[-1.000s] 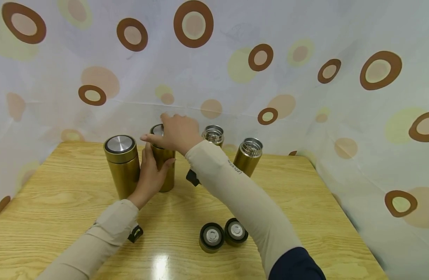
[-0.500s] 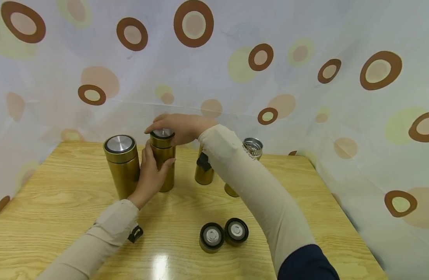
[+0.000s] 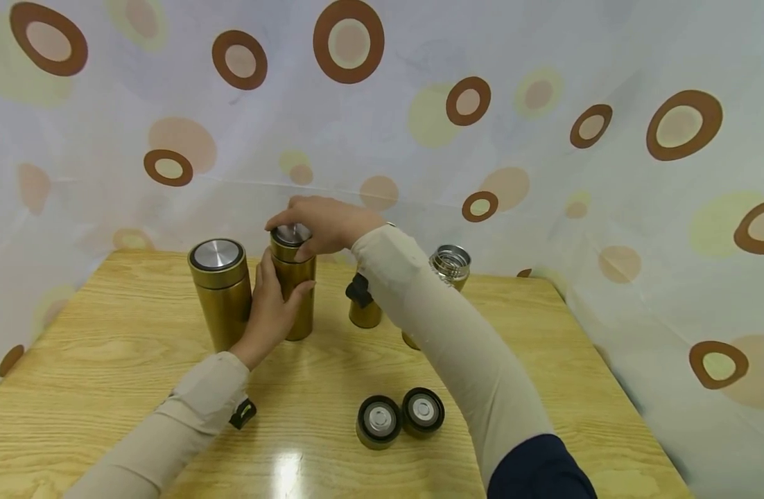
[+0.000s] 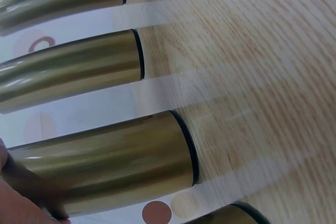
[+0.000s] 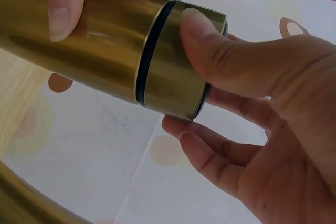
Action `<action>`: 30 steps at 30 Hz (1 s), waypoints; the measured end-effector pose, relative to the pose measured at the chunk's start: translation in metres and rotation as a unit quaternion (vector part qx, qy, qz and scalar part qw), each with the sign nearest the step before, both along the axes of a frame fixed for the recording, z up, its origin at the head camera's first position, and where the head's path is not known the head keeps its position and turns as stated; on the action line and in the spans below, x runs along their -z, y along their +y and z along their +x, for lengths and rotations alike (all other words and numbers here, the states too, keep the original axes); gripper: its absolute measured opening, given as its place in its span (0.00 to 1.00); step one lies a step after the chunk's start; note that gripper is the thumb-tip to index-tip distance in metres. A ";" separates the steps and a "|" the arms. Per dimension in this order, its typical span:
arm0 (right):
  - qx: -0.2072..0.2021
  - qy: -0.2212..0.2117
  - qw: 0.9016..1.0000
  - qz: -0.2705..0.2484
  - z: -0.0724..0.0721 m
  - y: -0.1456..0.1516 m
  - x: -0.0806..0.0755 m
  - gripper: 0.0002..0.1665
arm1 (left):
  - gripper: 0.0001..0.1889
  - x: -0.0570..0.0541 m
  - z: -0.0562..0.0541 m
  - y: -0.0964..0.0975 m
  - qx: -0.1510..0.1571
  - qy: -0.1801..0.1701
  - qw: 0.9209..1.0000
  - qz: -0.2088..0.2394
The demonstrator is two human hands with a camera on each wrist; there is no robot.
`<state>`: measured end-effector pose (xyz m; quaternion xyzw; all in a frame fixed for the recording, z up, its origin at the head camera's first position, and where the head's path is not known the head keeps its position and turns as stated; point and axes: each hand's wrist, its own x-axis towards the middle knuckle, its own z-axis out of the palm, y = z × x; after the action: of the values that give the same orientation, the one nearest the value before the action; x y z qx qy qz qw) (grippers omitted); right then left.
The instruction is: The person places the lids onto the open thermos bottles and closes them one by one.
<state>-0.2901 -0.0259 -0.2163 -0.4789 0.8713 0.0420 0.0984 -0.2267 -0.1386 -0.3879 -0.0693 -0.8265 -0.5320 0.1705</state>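
Observation:
A gold thermos bottle point(image 3: 303, 319) stands upright on the table, its body gripped by my left hand point(image 3: 271, 313). My right hand point(image 3: 328, 223) pinches the lid point(image 5: 173, 72) at the top, thumb on one side and fingers on the other. In the right wrist view a dark ring shows between lid and body. Just left of it stands a wider gold bottle point(image 3: 222, 305) with its silver-topped lid on. The left wrist view catches the lower part of the held bottle point(image 4: 115, 161) and only a bit of my left hand.
Two loose lids point(image 3: 379, 420) lie underside up near the front middle of the wooden table point(image 3: 319, 416). Behind my right forearm stand two more gold bottles; the right one point(image 3: 450, 262) has an uncovered steel mouth. A patterned cloth point(image 3: 419, 41) hangs behind.
My right hand has turned on the lid and its wrist has shifted right, baring more of the lid's top. My left hand keeps its grip on the bottle.

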 end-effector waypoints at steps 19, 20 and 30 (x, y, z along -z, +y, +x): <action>0.113 0.061 0.988 -0.084 0.001 -0.005 0.018 0.34 | 0.42 -0.001 -0.001 0.000 -0.006 0.021 1.000 -0.010; 0.126 0.071 0.984 -0.101 0.002 -0.007 0.021 0.33 | 0.42 -0.001 -0.001 0.000 -0.007 0.025 1.000 -0.010; 0.255 0.196 0.934 -0.156 0.023 -0.026 0.041 0.29 | 0.45 0.001 0.001 0.000 -0.002 0.037 0.999 -0.015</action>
<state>-0.2672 -0.0517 -0.2569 -0.2325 0.9617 -0.0277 -0.1429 -0.2260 -0.1386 -0.3886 -0.0892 -0.8278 -0.5162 0.2009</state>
